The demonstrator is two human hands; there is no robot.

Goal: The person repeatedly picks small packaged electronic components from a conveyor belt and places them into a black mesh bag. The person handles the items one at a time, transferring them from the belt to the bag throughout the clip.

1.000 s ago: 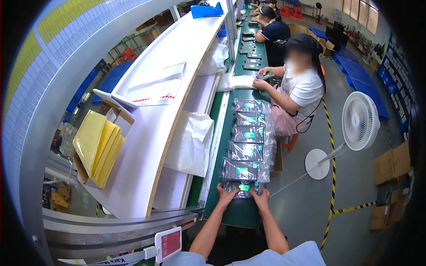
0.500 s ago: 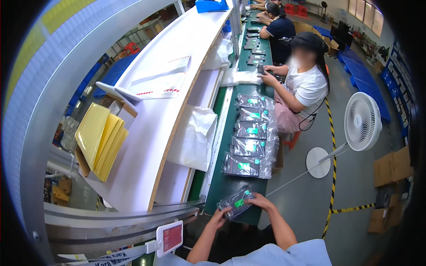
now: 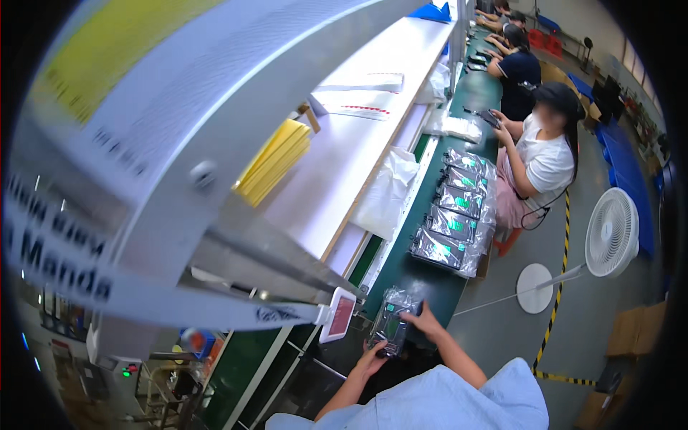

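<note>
Between my two hands is a black flat item in a clear plastic bag [image 3: 391, 319], with green labels on its face. My left hand [image 3: 372, 357] grips its lower end, thumb on top. At its right edge my right hand [image 3: 426, 321] holds on, fingers over the plastic. The bag is tilted, above the near end of the green work surface [image 3: 423, 285]. Beyond it, several similar bagged black items [image 3: 438, 248] lie in an overlapping row along the green surface. What is inside the bags cannot be made out exactly.
A white shelf [image 3: 326, 179] with yellow envelopes [image 3: 276, 161] runs along the left, beside a metal frame post. Across the surface sits a co-worker in a white shirt [image 3: 548, 154], holding a dark item. A white fan [image 3: 610, 233] stands on the floor at right.
My view has swung left, so the surface and row appear further right. The bagged item has turned more upright and stays in both hands. The co-worker's hands have risen slightly.
</note>
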